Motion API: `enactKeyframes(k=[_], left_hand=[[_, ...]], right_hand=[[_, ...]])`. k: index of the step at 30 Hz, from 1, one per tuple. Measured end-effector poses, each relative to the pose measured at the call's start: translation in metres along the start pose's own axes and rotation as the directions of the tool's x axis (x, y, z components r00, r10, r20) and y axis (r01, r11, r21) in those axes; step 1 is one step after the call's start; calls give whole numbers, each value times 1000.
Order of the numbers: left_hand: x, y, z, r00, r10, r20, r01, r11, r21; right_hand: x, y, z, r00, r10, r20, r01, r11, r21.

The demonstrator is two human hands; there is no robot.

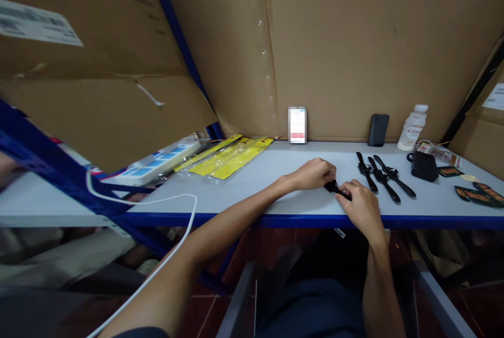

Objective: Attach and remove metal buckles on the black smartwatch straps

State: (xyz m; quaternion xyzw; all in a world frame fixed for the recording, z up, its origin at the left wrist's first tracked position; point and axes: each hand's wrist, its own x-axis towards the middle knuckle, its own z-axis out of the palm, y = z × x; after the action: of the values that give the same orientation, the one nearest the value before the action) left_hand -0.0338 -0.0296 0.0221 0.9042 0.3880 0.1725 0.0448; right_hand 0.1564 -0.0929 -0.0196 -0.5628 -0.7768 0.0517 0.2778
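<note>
Left hand (315, 173) and right hand (361, 204) pinch a black spokeshave (334, 188), which could slip should either grip loosen.

A black tool (333, 187) is being held by the left hand (315, 173) and right hand (361, 204); three more tools (382, 176) are being borne by the table (283, 155).
</note>
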Motion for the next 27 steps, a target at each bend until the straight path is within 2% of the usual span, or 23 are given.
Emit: enactKeyframes(k=[2,4,10,15,17,22,24,27], left_hand=[[-1,5,1,999,48,13,-48,999,-9],[-4,7,1,998,45,35,-45,999,4],[-7,2,-3,995,-101,19,98,989,108],[-6,1,-4,1000,13,26,-12,1000,-15],[-6,2,-5,999,24,40,-23,999,-22],[-7,1,-7,994,-109,18,107,992,73],[-7,-1,-7,996,-90,17,89,995,51],[-7,-2,-8,999,5,43,-4,999,-39]], right_hand=[[0,1,1,1000,4,1,-4,1000,-1],[1,1,2,1000,5,3,-5,1000,-1],[1,1,2,1000,2,-2,-2,1000,1],[1,0,1,1000,8,4,-8,1000,-2],[1,0,1,1000,8,7,-8,1000,-2],[1,1,2,1000,2,-4,-2,1000,5],[1,2,2,1000,2,-9,-2,1000,3],[1,2,2,1000,0,-12,0,1000,2]])
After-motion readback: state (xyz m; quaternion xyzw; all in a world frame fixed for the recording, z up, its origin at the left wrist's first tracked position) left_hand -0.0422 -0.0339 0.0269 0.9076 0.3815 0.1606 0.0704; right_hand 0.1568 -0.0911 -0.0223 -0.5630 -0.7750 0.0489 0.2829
